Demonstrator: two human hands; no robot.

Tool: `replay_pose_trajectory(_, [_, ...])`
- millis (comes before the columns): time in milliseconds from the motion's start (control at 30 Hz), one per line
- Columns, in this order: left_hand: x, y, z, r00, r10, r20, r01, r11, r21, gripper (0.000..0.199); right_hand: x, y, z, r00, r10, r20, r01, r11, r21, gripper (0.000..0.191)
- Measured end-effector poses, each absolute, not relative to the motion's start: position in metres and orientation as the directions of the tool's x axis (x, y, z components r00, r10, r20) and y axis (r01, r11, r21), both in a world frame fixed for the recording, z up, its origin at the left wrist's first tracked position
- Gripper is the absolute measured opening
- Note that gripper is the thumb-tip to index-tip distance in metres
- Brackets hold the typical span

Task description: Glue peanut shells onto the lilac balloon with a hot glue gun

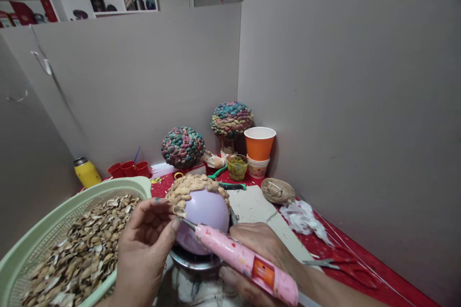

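Note:
Between thumb and fingertips my left hand (146, 242) pinches a peanut shell (179, 211), its hollow side facing up. My right hand (264, 244) is wrapped round a pink glue gun (234, 252), whose metal nozzle meets or nearly meets that shell. Just behind them a lilac balloon (207, 211) rests in a metal bowl (196, 264). Peanut shells (196, 183) cover the balloon's top and upper sides, while its front is bare. Beside my left hand stands a green colander (144, 184) full of loose peanut shells (82, 244).
Two colourful shell-covered balls (183, 147) stand at the back, one on a stem. Near them are an orange paper cup (259, 144), a yellow-green cup (237, 168) and red cups (128, 169). Twine (277, 191), white plastic (304, 218) and scissors (331, 264) lie right. Grey panels (345, 105) enclose the table.

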State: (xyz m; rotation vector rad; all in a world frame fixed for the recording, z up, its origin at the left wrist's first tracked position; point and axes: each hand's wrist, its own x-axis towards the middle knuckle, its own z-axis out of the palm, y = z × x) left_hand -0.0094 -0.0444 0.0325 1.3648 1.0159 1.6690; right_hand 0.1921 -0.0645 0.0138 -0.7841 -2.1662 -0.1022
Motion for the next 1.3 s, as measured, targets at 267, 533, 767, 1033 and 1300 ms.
replay_pose_trajectory(267, [-0.01,-0.044,0.031,-0.158,0.898,0.411,-0.06,-0.424,0.904,0.03,0.193,-0.064,0.007,-0.488,0.566,0.665,0.555,0.789,-0.263,0.037])
replay_pose_trajectory(533, [-0.013,-0.043,0.027,-0.162,0.899,0.408,-0.042,-0.419,0.907,0.029,0.196,-0.063,0.003,-0.474,0.621,0.625,0.559,0.76,-0.331,0.032])
replay_pose_trajectory(767, [-0.011,-0.044,0.03,-0.174,0.901,0.397,-0.05,-0.411,0.91,0.031,0.195,-0.064,0.008,-0.497,0.614,0.613,0.575,0.762,-0.298,0.03])
replay_pose_trajectory(1033, [-0.01,-0.044,0.033,-0.17,0.893,0.416,-0.054,-0.43,0.901,0.029,0.196,-0.062,0.003,-0.478,0.618,0.624,0.563,0.761,-0.322,0.033])
replay_pose_trajectory(1300, [-0.013,-0.044,0.029,-0.164,0.9,0.404,-0.07,-0.419,0.905,0.029,0.2,-0.064,0.015,-0.475,0.574,0.667,0.556,0.783,-0.278,0.031])
